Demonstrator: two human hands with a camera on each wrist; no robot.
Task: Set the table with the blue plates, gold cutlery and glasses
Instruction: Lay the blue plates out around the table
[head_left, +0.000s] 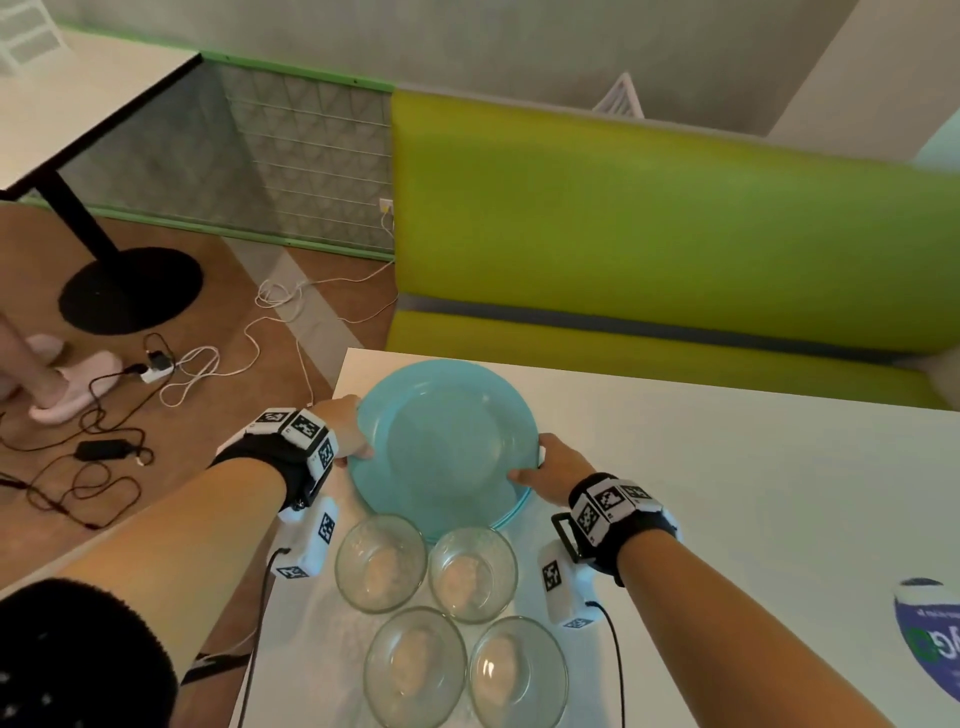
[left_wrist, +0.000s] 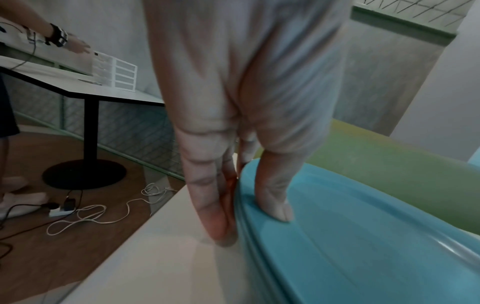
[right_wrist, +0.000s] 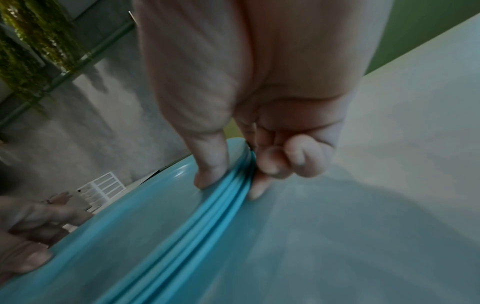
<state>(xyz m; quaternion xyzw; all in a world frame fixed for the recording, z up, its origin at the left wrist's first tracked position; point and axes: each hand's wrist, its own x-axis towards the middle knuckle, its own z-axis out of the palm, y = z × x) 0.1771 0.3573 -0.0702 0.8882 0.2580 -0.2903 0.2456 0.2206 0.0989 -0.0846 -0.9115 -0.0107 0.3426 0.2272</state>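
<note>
So both hands are on the stack of blue plates sitting at the far left corner of the white desk, just beyond the four glasses clustered nearer the person. The left hand has the stack's left rim, the right hand the right rim, so the plates lie squarely between the two grips and neither hand is really closer. A round stack has no long axis, so what matters is that the hands are opposite each other across it. Each grip is pinching the rim: thumb on top, fingers tucked at the stacked edges. The head view makes it look like a single plate, but the right wrist view shows several rims layered together, and the left wrist view shows the thumb flat on the top plate with the fingers down beside the edge. My guess is the next job is peeling one plate off or lifting the lot. No gold cutlery visible anywhere.
</note>
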